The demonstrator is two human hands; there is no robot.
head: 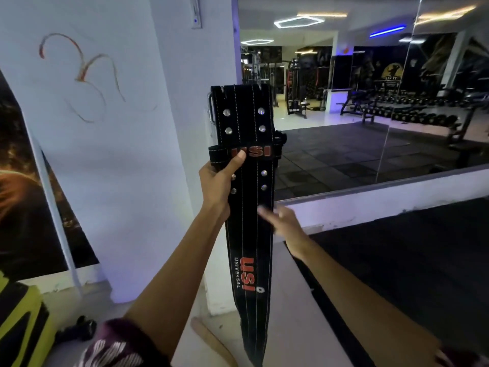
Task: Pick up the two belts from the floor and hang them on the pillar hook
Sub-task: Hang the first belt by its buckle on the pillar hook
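Observation:
A wide black leather belt [244, 128] with silver rivets and red USI lettering hangs upright in front of the white pillar [119, 154]. Its metal buckle [211, 108] shows at the top left edge. My left hand [221, 181] grips the belt at its loop, thumb on the red lettering. My right hand [280, 221] is blurred, fingers spread, touching or just beside the belt's right edge lower down. The belt's tail reaches toward the floor. The pillar hook is hidden behind the belt. A second belt cannot be told apart from this one.
A large wall mirror [370, 115] to the right reflects gym machines and dumbbell racks. A dark poster [23, 194] covers the left wall. A yellow and black object [18, 321] sits at the bottom left. A wooden stick [211, 340] lies on the floor.

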